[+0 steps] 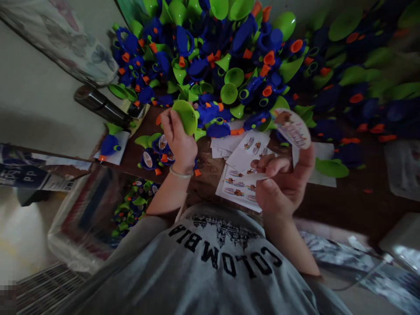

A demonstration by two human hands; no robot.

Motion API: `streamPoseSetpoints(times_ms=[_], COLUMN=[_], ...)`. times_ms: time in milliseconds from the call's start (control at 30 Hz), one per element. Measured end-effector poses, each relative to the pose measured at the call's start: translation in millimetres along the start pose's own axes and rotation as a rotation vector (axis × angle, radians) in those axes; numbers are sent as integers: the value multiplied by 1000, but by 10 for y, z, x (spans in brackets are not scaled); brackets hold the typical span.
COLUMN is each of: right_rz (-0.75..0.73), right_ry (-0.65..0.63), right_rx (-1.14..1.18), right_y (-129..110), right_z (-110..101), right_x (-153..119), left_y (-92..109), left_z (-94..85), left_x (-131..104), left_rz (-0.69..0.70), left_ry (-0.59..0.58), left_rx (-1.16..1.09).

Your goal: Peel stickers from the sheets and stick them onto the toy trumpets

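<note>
My left hand (182,146) is wrapped round a blue and green toy (186,117), whose green funnel faces up; an orange tip shows beside the fingers. My right hand (284,179) is raised over the sticker sheets, with an oval sticker (292,127) on the tip of its raised index finger. The thumb and other fingers of that hand are curled near a sheet's edge. Below and left of it lie white sticker sheets (238,186) with small printed labels. Several toys with oval stickers (148,159) lie just left of my left wrist.
A large pile of blue, green and orange toys (200,68) covers the back of the brown table (205,175). A dark bottle (100,104) lies at the left. Below the table's left edge, a plastic-lined box (72,227) holds more toys. Another toy (331,168) rests at the right.
</note>
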State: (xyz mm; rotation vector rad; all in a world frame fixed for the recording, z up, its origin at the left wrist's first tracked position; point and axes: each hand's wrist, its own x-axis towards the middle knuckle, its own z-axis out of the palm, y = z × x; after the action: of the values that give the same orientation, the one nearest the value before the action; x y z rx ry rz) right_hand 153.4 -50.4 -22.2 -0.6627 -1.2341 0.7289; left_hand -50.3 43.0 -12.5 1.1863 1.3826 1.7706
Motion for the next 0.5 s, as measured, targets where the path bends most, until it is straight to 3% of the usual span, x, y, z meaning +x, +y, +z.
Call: streamPoseSetpoints(times_ms=[67, 133, 200, 300, 400, 433, 500], right_rz=[-35, -76, -118, -147, -84, -53, -16], right_ry=[3, 5, 23, 61, 72, 56, 10], right_rx=[18, 8, -36, -92, -35, -5, 18], right_y=[-63, -98, -104, -81, -36, -13, 48], right_z=[11, 21, 12, -29, -42, -34, -11], right_x=[45, 102, 164, 247, 291, 295, 288], left_y=[70, 150, 214, 236, 159, 118, 22], left_z=[73, 122, 131, 88, 71, 82, 123], left_x=[-260, -544, -775, -970, -1073, -1102, -1154], left_rz=[-85, -194, -351, -544, -490, -446, -378], left_ry=[4, -84, -246, -579, -801, -801, -691], left_rx=[-232, -278, -305, -484, -556, -516, -354])
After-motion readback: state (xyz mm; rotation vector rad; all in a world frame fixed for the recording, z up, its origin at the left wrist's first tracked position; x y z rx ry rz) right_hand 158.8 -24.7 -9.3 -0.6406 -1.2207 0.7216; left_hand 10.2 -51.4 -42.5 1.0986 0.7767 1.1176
